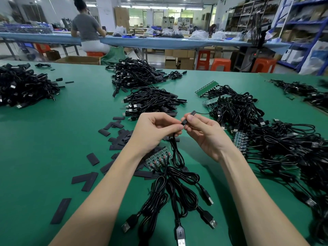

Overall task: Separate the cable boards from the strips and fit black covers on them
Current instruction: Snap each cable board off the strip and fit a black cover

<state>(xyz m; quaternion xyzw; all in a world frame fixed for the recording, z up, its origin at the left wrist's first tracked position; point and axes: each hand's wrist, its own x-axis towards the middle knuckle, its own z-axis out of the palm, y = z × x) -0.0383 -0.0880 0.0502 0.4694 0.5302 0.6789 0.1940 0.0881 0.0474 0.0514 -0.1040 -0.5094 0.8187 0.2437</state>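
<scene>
I have both hands raised over the green bench (53, 139). My left hand (152, 130) has its fingers curled, pinching a black cable (175, 153) that hangs down from them. My right hand (204, 134) pinches a black cover (188, 117) between thumb and forefinger, just beside the left fingertips. Below my fingers lies a strip of boards (158, 158) with cables attached; loose covers (120, 137) lie scattered left of them.

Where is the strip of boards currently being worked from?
In the head view, the green strip of boards lies on the table just under the left hand, among loose black covers.
</scene>
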